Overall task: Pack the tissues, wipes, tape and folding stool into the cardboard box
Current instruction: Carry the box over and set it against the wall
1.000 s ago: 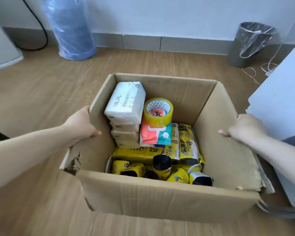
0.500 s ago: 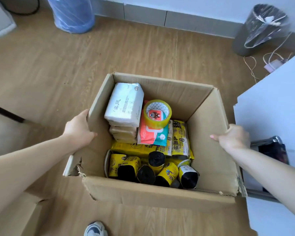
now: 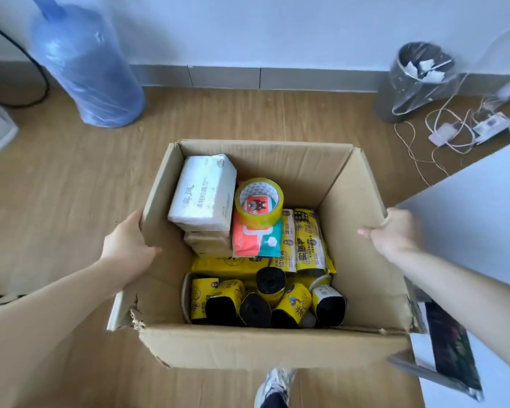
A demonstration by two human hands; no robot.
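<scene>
Wood-look flooring [image 3: 71,201] runs back to a pale wall with a grey skirting, where a blue water bottle [image 3: 86,69] wrapped in plastic stands at the far left and a grey bin [image 3: 409,83] lined with a clear bag stands at the far right beside a tangle of white cables [image 3: 454,134]. Between the two hands sits the open cardboard box [image 3: 262,346], its near left corner torn. The left hand [image 3: 127,248] is closed on the box's left wall, thumb hooked over the rim to the inside and the fingers hidden on the outside. The right hand [image 3: 395,234] is closed on the top edge of the right wall, its fingertips [image 3: 364,232] curled over the rim. Just inside the left thumb lies a stack of white tissue packs [image 3: 202,195], touching the left wall. Further in from that hand, roughly midway between both sets of fingers, a roll of yellow tape [image 3: 258,206] rests on an orange and teal pack of wipes [image 3: 256,240]. Nearer the person than both hands, yellow rolls of black bin bags [image 3: 265,298] fill the box's near end, with more yellow packs [image 3: 306,240] towards the right hand. A white surface [image 3: 468,207] lies just beyond the right hand, and a shoe [image 3: 274,387] shows below the box. I see no folding stool that I can tell.
</scene>
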